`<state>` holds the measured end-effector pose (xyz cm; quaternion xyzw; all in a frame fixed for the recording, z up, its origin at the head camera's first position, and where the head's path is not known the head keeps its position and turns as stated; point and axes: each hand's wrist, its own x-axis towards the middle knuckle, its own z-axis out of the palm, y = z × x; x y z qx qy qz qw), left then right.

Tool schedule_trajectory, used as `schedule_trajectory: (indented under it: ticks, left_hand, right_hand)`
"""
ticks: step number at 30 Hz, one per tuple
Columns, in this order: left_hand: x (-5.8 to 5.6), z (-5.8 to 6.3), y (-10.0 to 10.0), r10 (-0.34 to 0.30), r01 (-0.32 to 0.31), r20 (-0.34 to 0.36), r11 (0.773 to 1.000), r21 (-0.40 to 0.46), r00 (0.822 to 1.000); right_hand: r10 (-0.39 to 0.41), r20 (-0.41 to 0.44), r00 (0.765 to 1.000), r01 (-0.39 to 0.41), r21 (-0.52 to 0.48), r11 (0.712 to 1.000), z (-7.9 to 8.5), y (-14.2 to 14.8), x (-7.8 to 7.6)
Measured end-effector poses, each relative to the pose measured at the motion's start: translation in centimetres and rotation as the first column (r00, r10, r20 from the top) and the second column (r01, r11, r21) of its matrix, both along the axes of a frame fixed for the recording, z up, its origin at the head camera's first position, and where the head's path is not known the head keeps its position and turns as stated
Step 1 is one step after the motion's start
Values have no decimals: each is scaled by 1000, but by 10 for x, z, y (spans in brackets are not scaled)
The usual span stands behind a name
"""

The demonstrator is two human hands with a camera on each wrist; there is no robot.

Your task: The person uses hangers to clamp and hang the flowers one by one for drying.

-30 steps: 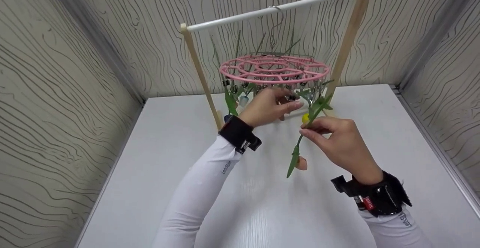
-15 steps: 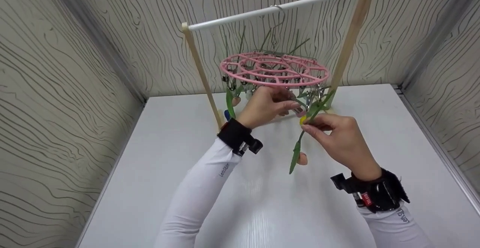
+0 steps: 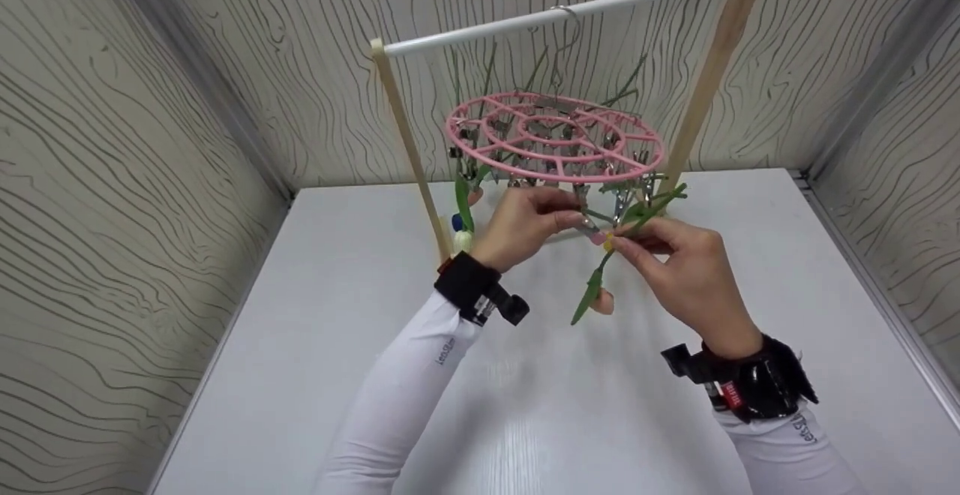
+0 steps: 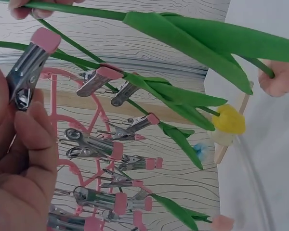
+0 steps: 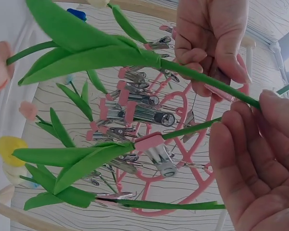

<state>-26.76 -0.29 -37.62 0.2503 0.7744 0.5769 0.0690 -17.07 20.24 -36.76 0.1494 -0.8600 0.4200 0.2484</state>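
Note:
My left hand (image 3: pixel 529 225) pinches a metal clip with a pink tip (image 4: pixel 29 67), which hangs below a round pink clip hanger (image 3: pixel 559 178). In the head view the tip is close to the fingertips of my right hand (image 3: pixel 694 277); I cannot tell whether its jaws are spread. Between right thumb and fingers is the stem of an artificial tulip (image 4: pixel 183 38), its peach bloom (image 3: pixel 603 301) pointing down towards the table. Just behind it, a yellow tulip (image 4: pixel 229 119) is held in another clip. Clips also hold several more tulips, blooms downward.
The hanger hooks over a white bar (image 3: pixel 487 29) between a left wooden post (image 3: pixel 412 150) and a right wooden post (image 3: pixel 712 67). Below is a white table (image 3: pixel 315 330). Wood-patterned panels (image 3: pixel 187 90) enclose the back and sides.
My left hand has drawn the clip down and right, nearer my right hand. The hanger now tilts more towards the front. My right hand and the peach tulip have risen slightly.

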Motion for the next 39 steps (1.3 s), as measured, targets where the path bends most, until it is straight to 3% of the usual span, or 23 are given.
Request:
schedule_trajectory:
  ticks: [8, 13, 22, 39]
  left_hand:
    - [4, -6, 6, 64, -68, 45, 995, 76, 997]
    - [9, -8, 10, 71, -83, 87, 988, 131, 994]
    - [10, -9, 12, 75, -79, 42, 991, 110, 996]
    - [9, -15, 12, 66, -68, 16, 994, 89, 998]
  right_hand:
    - [-59, -38, 998, 57, -70, 996, 2, -2, 0]
    - [-54, -69, 996, 46, -106, 993, 2, -4, 0]
    - [-56, -55, 997, 48, -148, 988, 4, -6, -1]
    - [-44, -66, 997, 37, -106, 994, 10, -6, -4]
